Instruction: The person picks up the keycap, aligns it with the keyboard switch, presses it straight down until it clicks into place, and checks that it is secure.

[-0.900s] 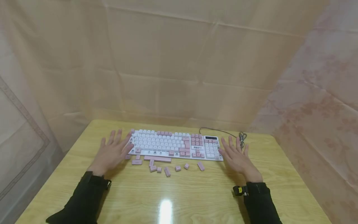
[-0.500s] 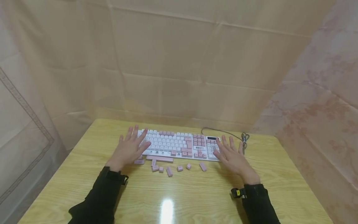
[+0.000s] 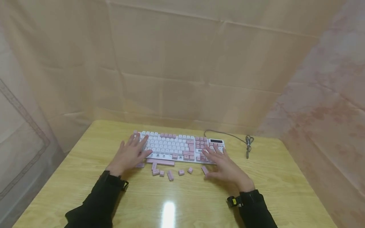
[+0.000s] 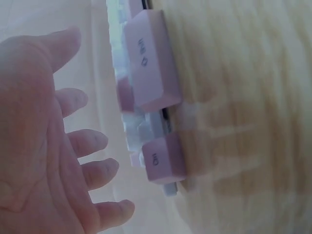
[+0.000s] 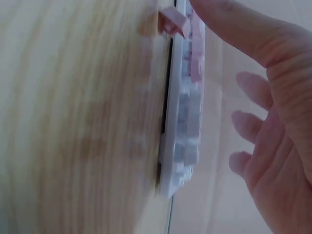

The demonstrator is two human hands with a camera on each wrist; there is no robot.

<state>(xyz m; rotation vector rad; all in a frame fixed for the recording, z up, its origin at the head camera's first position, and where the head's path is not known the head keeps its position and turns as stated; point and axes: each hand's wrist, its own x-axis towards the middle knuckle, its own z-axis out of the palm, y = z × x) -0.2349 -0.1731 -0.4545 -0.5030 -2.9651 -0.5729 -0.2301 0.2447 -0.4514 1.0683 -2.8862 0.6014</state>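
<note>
A white and pink keyboard [image 3: 168, 146] lies at the back of the wooden table. Along its lower row, a few spots show bare switches without caps. My left hand [image 3: 128, 155], fingers spread and holding nothing, is over the keyboard's left end. Over the number pad is my right hand [image 3: 228, 168], also spread, its thumb close to a pink keycap [image 3: 204, 170]. Loose pink keycaps lie in front, among them a long space bar [image 3: 160, 162]. In the left wrist view, a wide keycap [image 4: 148, 63] and a smaller keycap [image 4: 163, 158] stand beside the keyboard.
A grey cable [image 3: 225, 133] runs from the keyboard's back to a tied bundle [image 3: 248, 142] on the right. Beige cloth [image 3: 182, 69] hangs behind the table [image 3: 182, 202]. More cloth hangs at both sides.
The left hand moved right, from beside the keyboard to over its left end. The right hand moved left, over the number pad. The loose keycaps stay where they were.
</note>
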